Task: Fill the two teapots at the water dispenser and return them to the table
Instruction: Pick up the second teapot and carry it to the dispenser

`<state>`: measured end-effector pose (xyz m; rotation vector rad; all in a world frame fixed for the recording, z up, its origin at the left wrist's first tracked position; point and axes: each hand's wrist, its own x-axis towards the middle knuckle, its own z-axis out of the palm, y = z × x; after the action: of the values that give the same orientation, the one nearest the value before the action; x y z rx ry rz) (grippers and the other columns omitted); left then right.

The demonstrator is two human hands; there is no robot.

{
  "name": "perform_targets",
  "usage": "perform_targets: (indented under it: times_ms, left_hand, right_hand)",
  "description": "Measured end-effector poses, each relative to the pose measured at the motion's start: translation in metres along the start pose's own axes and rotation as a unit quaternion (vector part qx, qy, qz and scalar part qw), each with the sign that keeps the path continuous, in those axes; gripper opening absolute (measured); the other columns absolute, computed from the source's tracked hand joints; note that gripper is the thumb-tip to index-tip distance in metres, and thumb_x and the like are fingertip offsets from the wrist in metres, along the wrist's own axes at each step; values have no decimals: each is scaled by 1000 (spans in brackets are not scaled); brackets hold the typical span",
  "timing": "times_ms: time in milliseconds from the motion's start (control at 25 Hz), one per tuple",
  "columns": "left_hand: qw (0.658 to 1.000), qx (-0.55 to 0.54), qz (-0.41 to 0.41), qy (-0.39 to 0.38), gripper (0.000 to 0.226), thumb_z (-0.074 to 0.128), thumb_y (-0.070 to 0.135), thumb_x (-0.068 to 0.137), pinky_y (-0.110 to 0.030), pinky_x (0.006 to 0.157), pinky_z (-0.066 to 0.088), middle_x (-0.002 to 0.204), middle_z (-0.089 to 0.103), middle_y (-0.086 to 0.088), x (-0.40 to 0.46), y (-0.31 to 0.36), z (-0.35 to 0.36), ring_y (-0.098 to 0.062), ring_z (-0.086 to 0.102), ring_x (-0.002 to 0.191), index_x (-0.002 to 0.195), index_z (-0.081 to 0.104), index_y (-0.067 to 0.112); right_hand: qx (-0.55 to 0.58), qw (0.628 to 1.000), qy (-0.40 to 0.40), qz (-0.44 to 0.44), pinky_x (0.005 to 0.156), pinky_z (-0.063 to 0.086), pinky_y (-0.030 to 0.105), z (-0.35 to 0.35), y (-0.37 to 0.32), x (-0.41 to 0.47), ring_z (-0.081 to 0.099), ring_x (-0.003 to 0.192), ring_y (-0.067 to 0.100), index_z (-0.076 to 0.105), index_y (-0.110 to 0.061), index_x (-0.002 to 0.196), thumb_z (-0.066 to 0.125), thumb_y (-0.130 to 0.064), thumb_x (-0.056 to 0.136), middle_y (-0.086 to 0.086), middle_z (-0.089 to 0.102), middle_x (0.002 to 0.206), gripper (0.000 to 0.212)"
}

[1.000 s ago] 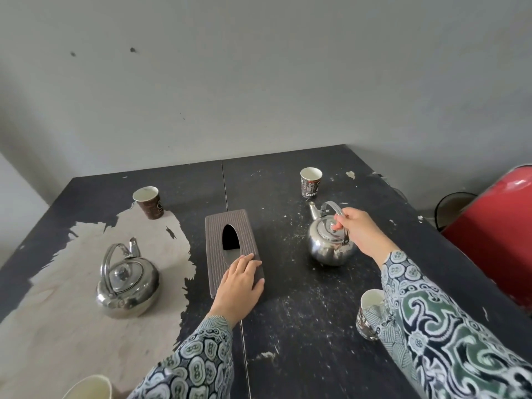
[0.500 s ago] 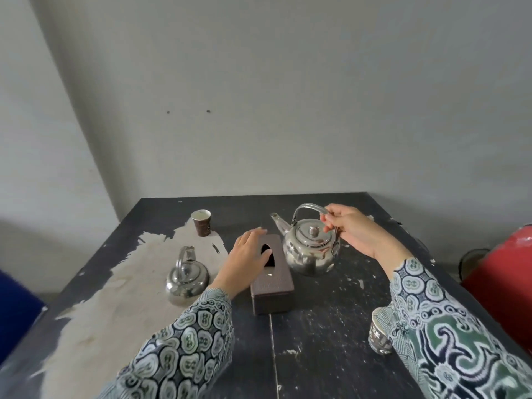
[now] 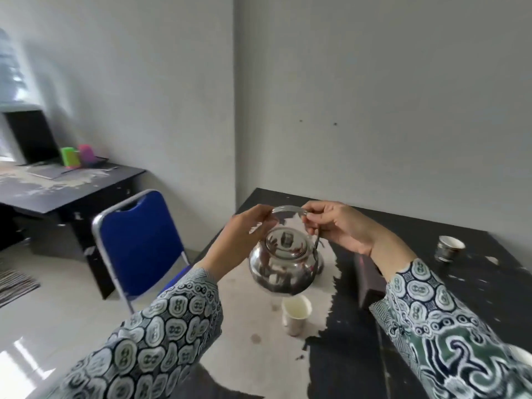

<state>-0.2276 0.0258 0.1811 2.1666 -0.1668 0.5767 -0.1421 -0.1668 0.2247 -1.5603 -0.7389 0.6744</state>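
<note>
Teapot of round polished steel (image 3: 283,264) is hanging mid-frame above the black bench (image 3: 403,312), seemingly being passed from one grip to the other for carrying off to fill. Right hand (image 3: 342,227) is pinching the arched metal handle (image 3: 288,209) at its right end; left hand (image 3: 244,237) is closing curled fingers on its left end. Below it a white paper cup (image 3: 296,313) is standing.

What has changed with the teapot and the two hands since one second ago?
The teapot was lifted off the table and carried left; it now hangs above a paper cup. The left hand left the tissue box and took the handle too. The right hand kept its grip. The cups stayed standing.
</note>
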Motion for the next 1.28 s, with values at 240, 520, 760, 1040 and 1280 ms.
perform_targets:
  times_ms: [240,520,760,1040,1280]
  left_hand:
    - [996,35,-77,20,5,60,19,87,-23,77,51,84,71,4,-93,-69,-173,-12,66,82,90,63,17]
    - [984,88,-152,36,16,61,20,87,-27,72,50,79,70,2,-197,-145,-338,-17,65,80,77,56,32]
    - [968,126,-197,94,10,58,16,89,-32,79,51,76,67,6,-239,-213,-437,-15,64,80,82,58,23]
    - [960,76,-217,157,24,55,22,90,-8,61,43,65,65,18,-224,-324,-536,5,61,65,73,52,39]
    - [963,10,-194,188,15,51,57,83,-14,62,43,71,61,22,-174,-425,-633,2,54,65,78,55,43]
  right_hand:
    - [7,994,-105,16,69,36,25,181,-9,89,45,65,14,62,-8,84,40,-1,90,4,49,71,24]
    - [-36,977,-210,-10,60,33,20,379,-5,192,34,55,9,57,-14,67,46,-21,91,-2,38,59,27]
    - [-33,965,-260,-21,55,29,18,494,-6,278,34,51,7,58,-8,69,45,-15,93,3,34,57,28]
    - [-51,964,-248,-81,49,32,11,587,-3,413,36,48,2,61,-5,73,59,-17,84,-5,44,55,17]
    - [16,968,-237,-82,45,34,8,647,-12,552,39,43,1,63,-6,74,68,-31,72,-11,48,51,26]
